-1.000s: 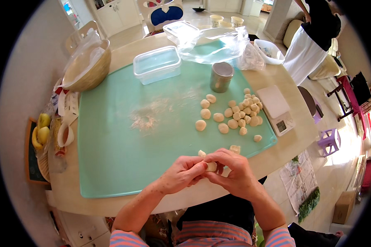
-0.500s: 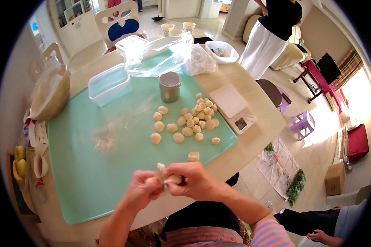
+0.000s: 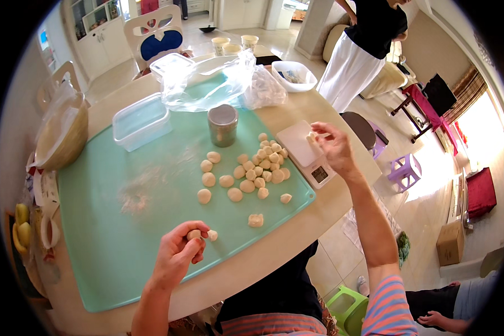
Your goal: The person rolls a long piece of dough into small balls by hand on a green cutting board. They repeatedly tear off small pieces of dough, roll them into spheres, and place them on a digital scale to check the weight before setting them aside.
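Note:
My left hand (image 3: 176, 252) is closed around a lump of dough (image 3: 194, 234) above the near edge of the green mat (image 3: 151, 252). A small dough bit (image 3: 212, 236) shows beside its fingertips. Stretched out to the right, my right hand (image 3: 336, 148) pinches a dough piece (image 3: 312, 138) over the white kitchen scale (image 3: 297, 140). Several round dough balls (image 3: 247, 186) sit in a cluster on the mat left of the scale. Nearer me lies a squarish dough piece (image 3: 256, 220). Loose flour (image 3: 137, 196) dusts the mat's middle.
A metal canister (image 3: 223, 126) stands behind the dough balls. Further back are a clear plastic container (image 3: 141, 124), plastic bags (image 3: 207, 89) and a white tub (image 3: 294, 77). A large bowl (image 3: 67, 134) is at left. A person in white trousers (image 3: 347, 67) stands beyond the table.
My hands, together over the dough before, have parted. The right has gone up and right to the scale with a dough piece; the left keeps a lump near the mat's front.

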The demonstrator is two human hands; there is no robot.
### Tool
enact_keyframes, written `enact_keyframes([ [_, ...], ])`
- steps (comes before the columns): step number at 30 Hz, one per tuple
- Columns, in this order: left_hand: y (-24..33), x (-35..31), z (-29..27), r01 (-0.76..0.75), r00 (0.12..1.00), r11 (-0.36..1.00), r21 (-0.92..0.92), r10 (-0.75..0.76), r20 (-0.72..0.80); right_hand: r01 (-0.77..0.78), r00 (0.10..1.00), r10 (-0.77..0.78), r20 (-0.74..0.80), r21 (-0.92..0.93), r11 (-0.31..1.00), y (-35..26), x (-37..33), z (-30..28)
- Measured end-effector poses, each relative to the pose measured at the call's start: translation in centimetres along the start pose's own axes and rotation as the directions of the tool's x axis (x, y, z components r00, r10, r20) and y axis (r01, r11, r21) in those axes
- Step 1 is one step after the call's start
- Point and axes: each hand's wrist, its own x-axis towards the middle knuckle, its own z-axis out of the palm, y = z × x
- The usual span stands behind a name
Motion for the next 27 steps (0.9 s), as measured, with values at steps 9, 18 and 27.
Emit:
enact_keyframes([
  [9, 0.0, 0.5, 0.5, -0.022, 0.999, 0.999, -0.032, 0.021, -0.040, -0.152, 0.986, 0.156, -0.053, 0.081, 0.985, 2.5, -0.1, -3.1],
  [18, 0.0, 0.8, 0.1, -0.031, 0.998, 0.999, -0.017, 0.030, -0.063, -0.151, 0.986, 0.157, -0.051, 0.100, 0.983, 3.9, 1.1, -3.0],
  [27, -0.1, 0.9, 0.3, -0.043, 0.997, 0.999, -0.018, 0.042, -0.072, -0.114, 0.989, 0.122, -0.078, 0.104, 0.988, 4.9, 1.4, -3.4],
])
